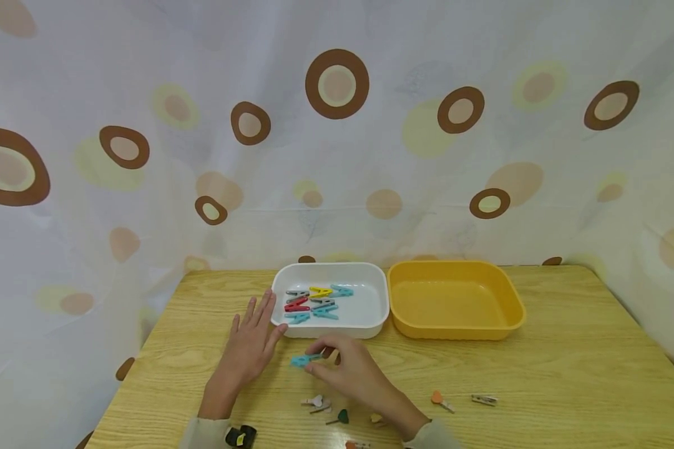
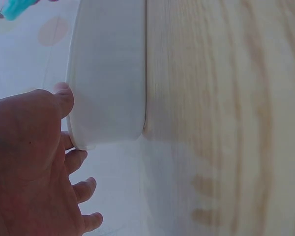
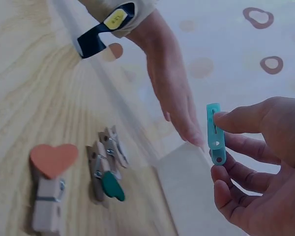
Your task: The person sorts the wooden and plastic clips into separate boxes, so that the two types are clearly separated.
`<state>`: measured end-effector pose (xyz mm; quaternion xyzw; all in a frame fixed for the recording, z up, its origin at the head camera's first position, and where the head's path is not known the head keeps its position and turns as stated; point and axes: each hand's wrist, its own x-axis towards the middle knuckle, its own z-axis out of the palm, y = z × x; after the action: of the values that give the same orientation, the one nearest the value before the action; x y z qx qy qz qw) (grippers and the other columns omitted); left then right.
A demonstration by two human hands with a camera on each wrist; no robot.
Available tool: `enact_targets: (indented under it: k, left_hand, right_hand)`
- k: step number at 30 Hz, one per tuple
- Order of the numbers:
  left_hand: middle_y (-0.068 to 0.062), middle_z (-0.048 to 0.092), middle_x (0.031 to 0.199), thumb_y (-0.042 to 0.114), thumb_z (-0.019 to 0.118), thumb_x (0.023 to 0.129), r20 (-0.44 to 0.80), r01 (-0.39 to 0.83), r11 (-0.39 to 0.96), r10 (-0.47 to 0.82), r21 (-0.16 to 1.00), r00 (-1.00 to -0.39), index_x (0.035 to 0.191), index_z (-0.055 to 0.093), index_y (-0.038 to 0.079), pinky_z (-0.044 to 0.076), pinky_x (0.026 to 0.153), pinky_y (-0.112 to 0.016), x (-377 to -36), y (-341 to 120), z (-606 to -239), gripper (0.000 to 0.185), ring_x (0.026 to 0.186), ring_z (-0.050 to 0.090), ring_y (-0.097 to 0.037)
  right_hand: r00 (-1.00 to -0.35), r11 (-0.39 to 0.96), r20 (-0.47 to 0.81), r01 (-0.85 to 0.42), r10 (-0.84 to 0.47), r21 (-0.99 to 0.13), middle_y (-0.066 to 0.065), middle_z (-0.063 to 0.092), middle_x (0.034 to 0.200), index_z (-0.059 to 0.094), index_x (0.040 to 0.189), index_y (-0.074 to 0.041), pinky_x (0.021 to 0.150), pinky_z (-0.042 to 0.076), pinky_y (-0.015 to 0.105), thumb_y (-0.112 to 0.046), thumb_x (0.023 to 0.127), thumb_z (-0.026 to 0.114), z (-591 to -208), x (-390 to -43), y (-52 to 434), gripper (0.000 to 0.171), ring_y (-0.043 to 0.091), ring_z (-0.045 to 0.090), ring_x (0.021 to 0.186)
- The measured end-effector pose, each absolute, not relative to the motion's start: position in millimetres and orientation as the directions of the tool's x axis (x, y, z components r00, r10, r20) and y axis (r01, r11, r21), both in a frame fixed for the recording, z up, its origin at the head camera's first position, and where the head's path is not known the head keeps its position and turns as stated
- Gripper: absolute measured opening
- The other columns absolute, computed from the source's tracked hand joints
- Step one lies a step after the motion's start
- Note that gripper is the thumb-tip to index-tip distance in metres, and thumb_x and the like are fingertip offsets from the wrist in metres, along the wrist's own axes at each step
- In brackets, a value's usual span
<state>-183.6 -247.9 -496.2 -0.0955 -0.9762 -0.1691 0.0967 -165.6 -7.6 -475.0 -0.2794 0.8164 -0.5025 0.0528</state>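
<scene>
Seven plastic clips (image 1: 322, 302) lie in the white tray (image 1: 331, 333): one red clip (image 1: 296, 304), one yellow clip (image 1: 321, 291), two grey and three turquoise. An eighth, the turquoise clip (image 1: 301, 361), is in your right hand (image 1: 351, 368), on the near side of that tray. Your thumb and fingers are clamped on it in a pinch; the right-wrist view shows the thumb laid along one face and the clip raised clear of the table (image 1: 567, 349).

Your left hand (image 1: 249, 349) has its fingers apart and grips nothing; it rests against the left end of the white tray, touching the rim near the corner. A black band (image 1: 240, 436) with a yellow label sits at your left sleeve (image 1: 202, 432).

To the right of the white tray, just beside it, stands the orange-yellow tray (image 1: 455, 330); whether the rims touch, you cannot tell. Nearer to you on the table lie small wooden clips: a pair (image 1: 317, 402) close together, a green-heart clip (image 1: 343, 416) beside them, and, at the lower edge of the head view, an orange-heart clip (image 1: 357, 445). Right of your right forearm lie a second orange-heart clip (image 1: 438, 398) and a plain wooden clip (image 1: 485, 400). A cloth (image 1: 393, 37) with ringed spots hangs behind.
</scene>
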Motion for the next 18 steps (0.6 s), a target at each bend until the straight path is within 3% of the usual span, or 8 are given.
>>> enact_targets:
  k: [18]
  left_hand:
    - [-0.011, 0.020, 0.170, 0.042, 0.046, 0.109, 0.232, 0.229, 0.922, 0.160, 0.312, -0.960, 0.163, 0.024, 0.003, 0.019, 0.115, -0.073, -184, -250, -498, 0.070, 0.153, 0.020, -0.043]
  right_hand:
    - [-0.859, 0.307, 0.361, -0.476, -0.363, -0.824, 0.007, 0.073, 0.097, 0.075, 0.100, -0.006, 0.075, 0.060, 0.034, -0.007, 0.088, 0.081, -463, -183, 22, 0.014, 0.019, 0.066, 0.086]
